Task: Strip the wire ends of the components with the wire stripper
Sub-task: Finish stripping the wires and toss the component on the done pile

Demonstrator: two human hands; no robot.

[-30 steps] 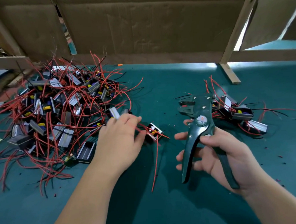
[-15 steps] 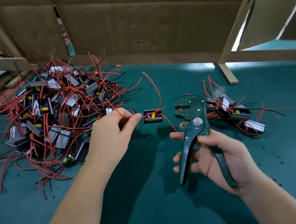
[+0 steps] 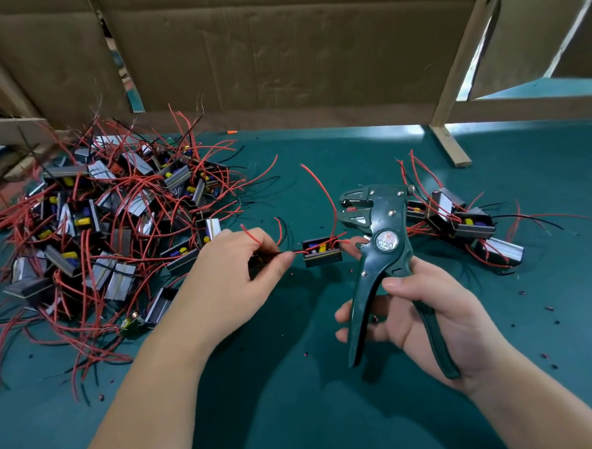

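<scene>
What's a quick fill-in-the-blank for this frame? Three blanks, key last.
The right hand grips the wire stripper by its ____.
The left hand pinches the component by a ____.
The larger pile lies on the table's ____ side.
Missing: handles; wire; left.

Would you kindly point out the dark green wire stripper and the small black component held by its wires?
dark green wire stripper [image 3: 386,242]: head view, on its round pivot badge.
small black component [image 3: 324,258]: head view, on its front wall.
</scene>
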